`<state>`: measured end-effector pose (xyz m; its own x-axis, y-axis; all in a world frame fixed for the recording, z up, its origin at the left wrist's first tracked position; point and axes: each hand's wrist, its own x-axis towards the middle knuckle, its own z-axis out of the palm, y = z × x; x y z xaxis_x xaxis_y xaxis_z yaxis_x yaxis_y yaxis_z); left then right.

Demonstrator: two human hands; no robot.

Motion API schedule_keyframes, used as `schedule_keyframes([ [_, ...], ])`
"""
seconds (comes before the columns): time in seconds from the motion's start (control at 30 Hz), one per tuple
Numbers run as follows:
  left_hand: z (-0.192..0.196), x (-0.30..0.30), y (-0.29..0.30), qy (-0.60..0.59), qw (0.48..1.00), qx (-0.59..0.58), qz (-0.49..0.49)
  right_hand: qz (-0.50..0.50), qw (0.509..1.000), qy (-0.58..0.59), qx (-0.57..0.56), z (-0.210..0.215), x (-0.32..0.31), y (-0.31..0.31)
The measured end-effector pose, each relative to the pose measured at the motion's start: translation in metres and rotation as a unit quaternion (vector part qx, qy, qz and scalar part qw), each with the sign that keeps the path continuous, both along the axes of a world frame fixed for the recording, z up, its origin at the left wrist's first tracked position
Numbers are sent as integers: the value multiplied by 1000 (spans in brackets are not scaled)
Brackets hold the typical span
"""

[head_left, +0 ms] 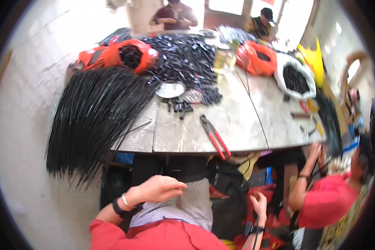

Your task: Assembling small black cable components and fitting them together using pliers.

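Observation:
My left hand [161,189] hovers over my checked lap, fingers stretched out and nothing visible in it. Lower right, beside my body, is my right hand [259,204], its fingers loosely bent and apart with no object showing. Both hands are off the table. Nearest to them on the tabletop lie pliers or cutters [215,137] with red handles, their grips reaching over the front edge. A large bundle of long thin black strands [96,121] spreads across the left side and hangs past the edge. Short black pieces [180,107] lie beside a round metal dish [170,89].
A wide heap of small black parts [183,54] covers the table's far middle. Red bags [256,58] and a white bag [296,77] hold more black pieces. A co-worker in red [329,200] sits close at right. Two other people [175,16] are across the table.

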<state>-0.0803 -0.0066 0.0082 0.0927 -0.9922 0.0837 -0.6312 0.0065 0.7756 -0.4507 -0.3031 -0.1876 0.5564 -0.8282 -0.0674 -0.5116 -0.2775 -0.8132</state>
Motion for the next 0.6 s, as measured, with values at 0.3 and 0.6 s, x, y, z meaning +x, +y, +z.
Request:
schedule_keyframes([
  [0.3, 176, -14, 113, 17, 873, -455, 173, 153, 978, -51, -134, 285, 73, 34],
  [0.6, 207, 7, 152, -30, 901, -421, -103, 451, 755, -392, -268, 378, 136, 127],
])
